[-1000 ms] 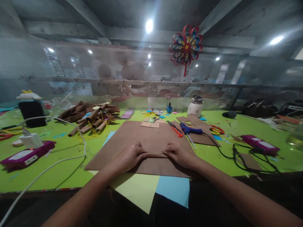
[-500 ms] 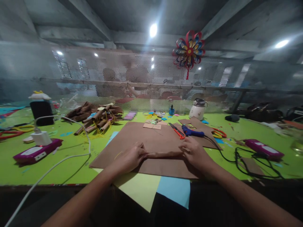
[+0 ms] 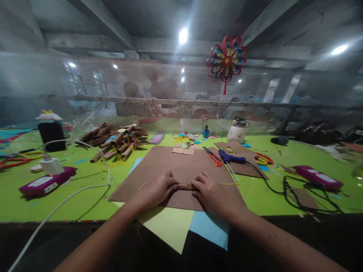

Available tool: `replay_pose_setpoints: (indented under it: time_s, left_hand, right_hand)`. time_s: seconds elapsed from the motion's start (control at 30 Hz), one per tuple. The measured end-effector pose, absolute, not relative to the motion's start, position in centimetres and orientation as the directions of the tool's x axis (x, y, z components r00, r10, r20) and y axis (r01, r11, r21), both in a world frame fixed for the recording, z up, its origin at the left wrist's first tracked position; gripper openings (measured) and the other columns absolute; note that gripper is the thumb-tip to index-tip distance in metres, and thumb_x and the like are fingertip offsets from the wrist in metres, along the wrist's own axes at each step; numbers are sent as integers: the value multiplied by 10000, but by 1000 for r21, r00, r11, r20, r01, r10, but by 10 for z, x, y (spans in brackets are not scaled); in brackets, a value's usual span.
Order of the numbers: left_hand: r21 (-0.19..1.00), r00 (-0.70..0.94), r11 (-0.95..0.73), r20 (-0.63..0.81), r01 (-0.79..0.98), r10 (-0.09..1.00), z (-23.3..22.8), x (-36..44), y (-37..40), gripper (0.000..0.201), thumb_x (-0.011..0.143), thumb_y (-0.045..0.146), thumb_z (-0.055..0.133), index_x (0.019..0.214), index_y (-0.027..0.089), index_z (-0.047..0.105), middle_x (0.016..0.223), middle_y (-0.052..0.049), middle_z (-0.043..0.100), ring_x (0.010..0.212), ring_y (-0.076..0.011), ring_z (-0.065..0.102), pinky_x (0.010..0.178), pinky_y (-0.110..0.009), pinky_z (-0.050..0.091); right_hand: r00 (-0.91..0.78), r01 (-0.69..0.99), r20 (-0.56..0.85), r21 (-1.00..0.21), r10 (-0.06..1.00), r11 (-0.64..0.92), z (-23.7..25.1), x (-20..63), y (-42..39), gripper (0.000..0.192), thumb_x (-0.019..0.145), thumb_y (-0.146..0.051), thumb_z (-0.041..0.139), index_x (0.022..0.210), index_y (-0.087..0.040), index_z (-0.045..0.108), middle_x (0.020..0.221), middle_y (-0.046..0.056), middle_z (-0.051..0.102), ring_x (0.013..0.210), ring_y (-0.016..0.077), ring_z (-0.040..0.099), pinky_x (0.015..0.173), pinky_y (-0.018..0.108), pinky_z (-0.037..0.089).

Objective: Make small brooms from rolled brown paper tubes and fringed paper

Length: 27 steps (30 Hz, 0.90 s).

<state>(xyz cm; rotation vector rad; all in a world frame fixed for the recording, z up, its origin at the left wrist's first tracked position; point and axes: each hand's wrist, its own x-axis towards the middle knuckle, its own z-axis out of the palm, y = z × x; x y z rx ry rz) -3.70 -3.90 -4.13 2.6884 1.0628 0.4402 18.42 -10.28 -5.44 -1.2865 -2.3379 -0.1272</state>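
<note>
A thin brown paper roll (image 3: 185, 186) lies across the near part of a large brown paper sheet (image 3: 164, 162). My left hand (image 3: 162, 188) is closed on the roll's left part, fingertips pinched together. Close by, my right hand (image 3: 210, 192) has its fingers curled onto the roll's right part, so only a short length shows between the hands. Past the right hand lie a red-handled cutter (image 3: 213, 157) and a blue glue gun (image 3: 234, 157). A small brown card (image 3: 183, 151) rests at the sheet's far edge.
Yellow paper (image 3: 170, 226) and blue paper (image 3: 211, 226) hang over the near table edge. Several brown tubes (image 3: 113, 145) are piled at back left. Purple power strips (image 3: 51, 183) (image 3: 319, 177) sit at both sides, with a white cable (image 3: 107, 170) and black cord (image 3: 286, 190).
My right hand has slid left along the roll, closer to my left hand, uncovering a pale stick and yellow string. My left hand stays in place on the roll.
</note>
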Motion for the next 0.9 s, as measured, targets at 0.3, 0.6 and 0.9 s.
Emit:
replay_pose_setpoints:
  time_s: [0.3, 0.6, 0.9]
  left_hand:
    - [390, 675, -688, 195, 612, 711, -46, -37, -32, 350, 916, 432, 402, 988, 255, 695, 889, -49, 622, 758, -156, 567, 713, -266, 415]
    - [400, 650, -652, 163, 644, 743, -45, -37, -30, 330, 899, 430, 427, 941, 245, 697, 893, -48, 615, 763, -159, 560, 703, -261, 417]
    - [345, 645, -683, 235, 644, 727, -41, -33, -42, 335, 920, 373, 414, 889, 216, 709, 919, -53, 590, 825, -164, 556, 737, -268, 418]
  right_hand:
    - [-481, 811, 409, -129, 775, 571, -66, 198, -85, 253, 933, -245, 466, 777, -156, 644, 797, 64, 567, 764, 165, 527, 663, 265, 416]
    - [-554, 746, 317, -222, 770, 628, -54, 216, -78, 302, 949, -242, 403, 912, -162, 692, 800, 69, 604, 697, 152, 559, 626, 235, 402]
    - [-520, 759, 276, -284, 808, 585, -57, 225, -72, 372, 959, -370, 368, 1009, -213, 701, 835, 84, 694, 801, 194, 633, 663, 240, 407]
